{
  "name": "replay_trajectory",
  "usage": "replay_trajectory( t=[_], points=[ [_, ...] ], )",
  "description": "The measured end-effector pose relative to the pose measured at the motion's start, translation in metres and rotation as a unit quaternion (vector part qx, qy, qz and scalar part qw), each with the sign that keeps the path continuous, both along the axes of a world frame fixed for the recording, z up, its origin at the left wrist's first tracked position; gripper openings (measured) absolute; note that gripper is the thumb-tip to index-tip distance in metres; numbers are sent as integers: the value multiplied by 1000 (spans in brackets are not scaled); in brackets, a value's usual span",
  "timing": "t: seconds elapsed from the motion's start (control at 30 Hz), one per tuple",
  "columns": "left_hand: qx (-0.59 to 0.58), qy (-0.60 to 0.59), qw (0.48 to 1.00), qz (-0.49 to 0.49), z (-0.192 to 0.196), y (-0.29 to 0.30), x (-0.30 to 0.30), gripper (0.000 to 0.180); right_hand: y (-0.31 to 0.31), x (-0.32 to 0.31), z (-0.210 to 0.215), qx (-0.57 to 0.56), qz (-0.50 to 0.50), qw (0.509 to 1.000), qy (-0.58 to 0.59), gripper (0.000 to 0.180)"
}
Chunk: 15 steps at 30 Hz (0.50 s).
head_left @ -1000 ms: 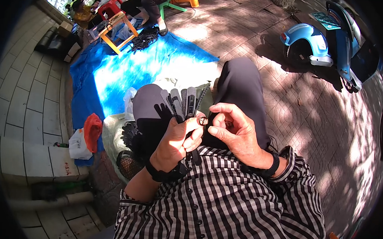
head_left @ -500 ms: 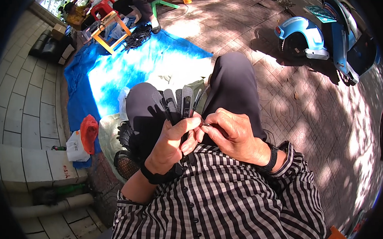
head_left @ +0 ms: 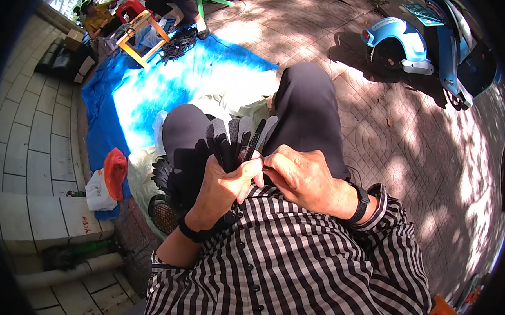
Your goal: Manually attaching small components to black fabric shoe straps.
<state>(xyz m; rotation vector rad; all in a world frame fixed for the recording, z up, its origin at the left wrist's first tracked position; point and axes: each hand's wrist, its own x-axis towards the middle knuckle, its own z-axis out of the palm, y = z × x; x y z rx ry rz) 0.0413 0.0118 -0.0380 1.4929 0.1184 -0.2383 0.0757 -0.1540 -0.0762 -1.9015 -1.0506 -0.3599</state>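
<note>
Above my lap, my left hand [head_left: 229, 182] is closed around a fanned bundle of black straps [head_left: 245, 136]. Their rounded, greyish ends stick up past the thumb, and one strap has a shiny face. My right hand [head_left: 305, 179] is closed too, its thumb and bent forefinger pinching close to my left thumb tip. A small dark bit shows between the two hands, perhaps one strap's end, but the fingers hide most of it. More black pieces [head_left: 163, 173] lie on pale sheeting beside my left knee.
A blue tarp [head_left: 100, 103] spreads ahead, with a wooden-framed stool [head_left: 139, 37] and a dark pile [head_left: 179, 44] on it. Other people sit beyond. Left are a red bag [head_left: 115, 171], a white bag [head_left: 99, 191] and a tiled ledge [head_left: 27, 215]. A blue scooter [head_left: 401, 43] stands far right.
The straps have turned and spread differently in my left hand. My right hand has rolled over, its back now showing more and its fingertips hidden. The view has shifted slightly.
</note>
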Motion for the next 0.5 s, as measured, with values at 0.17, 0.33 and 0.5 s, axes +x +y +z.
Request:
replay_trajectory(
  t=[0.17, 0.33, 0.5],
  points=[
    [-6, 13, 1000, 11, -2, 11, 0, 9, 3, -5, -2, 28, 32, 997, 67, 14],
    [5, -19, 1000, 13, -3, 14, -4, 10, 2, -4, 7, 120, 67, 951, 277, 20],
    [-66, -1, 998, 6, -6, 17, -7, 15, 2, -2, 3, 130, 94, 948, 274, 14]
  ],
)
